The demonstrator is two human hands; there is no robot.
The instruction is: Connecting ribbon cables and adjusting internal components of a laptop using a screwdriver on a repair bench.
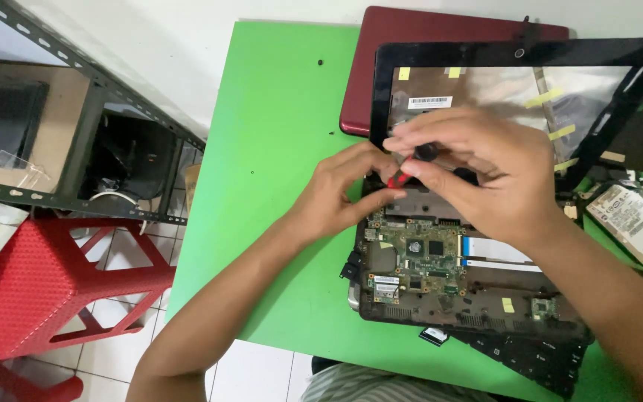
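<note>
1. The left hand (336, 195) rests on the rear left corner of the opened laptop base (440, 286). Its fingers are curled inward and their tips meet the red-and-black screwdriver (405, 173) low on its shaft. Whether they pinch the shaft or only steady it cannot be told.
2. The right hand (485, 171) is closed around the upper part of the screwdriver, with the thumb and forefinger pressed against the black end of the handle. The remaining fingers fold over the handle and hide most of it.
3. The screwdriver stands tilted between both hands, above the hinge area at the back edge of the base. Its tip is hidden by the fingers.
4. The laptop base lies on the green table (277, 149) with its cover off. The green circuit board (426, 257) is exposed, and a white flat cable (496, 253) lies just to its right.
5. The black screen bezel (515, 53) stands behind the hands, with yellow tape strips on the bare panel back.
6. A dark red laptop lid (411, 33) lies flat behind the bezel.
7. A bare hard drive (630, 219) lies at the right edge of the table.
8. A detached black keyboard (537, 357) lies at the near edge, touching the base.
9. A red plastic stool (46, 283) stands on the tiled floor to the left, beside a metal rack (76, 67).
</note>
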